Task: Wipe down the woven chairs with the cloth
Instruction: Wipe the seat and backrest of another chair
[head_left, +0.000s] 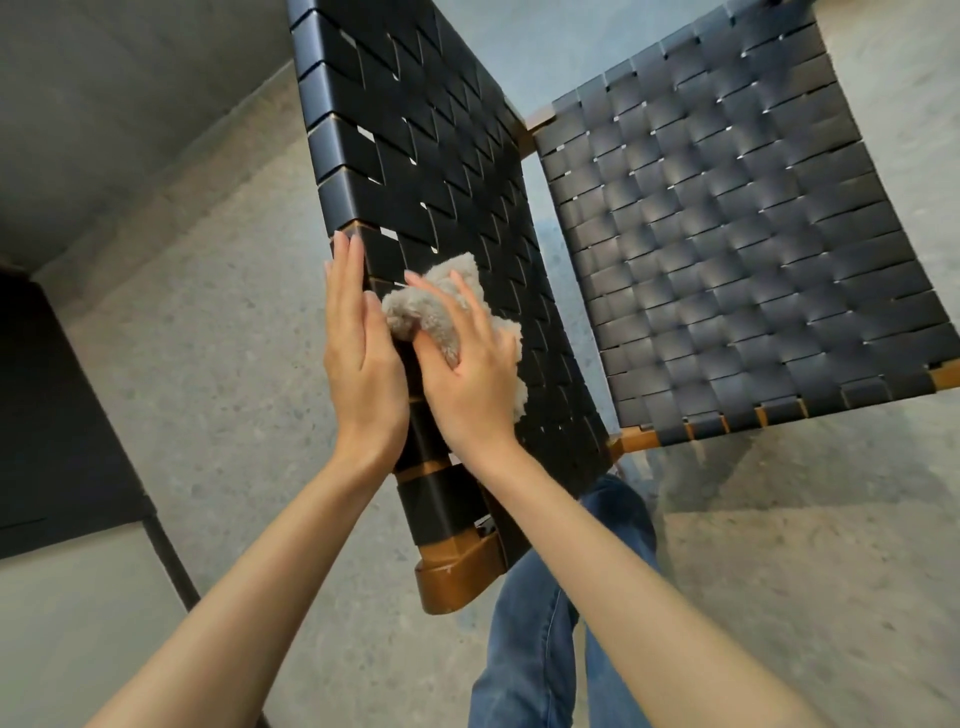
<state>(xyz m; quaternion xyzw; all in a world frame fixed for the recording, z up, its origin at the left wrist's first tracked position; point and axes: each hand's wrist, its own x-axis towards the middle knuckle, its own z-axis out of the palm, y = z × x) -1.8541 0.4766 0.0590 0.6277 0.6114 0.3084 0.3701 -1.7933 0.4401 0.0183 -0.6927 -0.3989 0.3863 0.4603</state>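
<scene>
Standing over the woven chair (519, 218). My left hand (361, 358) lies flat against the outer edge of the backrest (415, 130), fingers straight and together, gripping nothing. My right hand (467, 374) holds the fluffy beige cloth (447, 291) bunched under palm and curled fingers, pressed to the black straps of the backrest's front face, near its lower end. Seat (753, 234) lies to the right. Brown wooden frame (457, 571) shows below my wrists; jeans (540, 623) beneath; grey floor (208, 322).
</scene>
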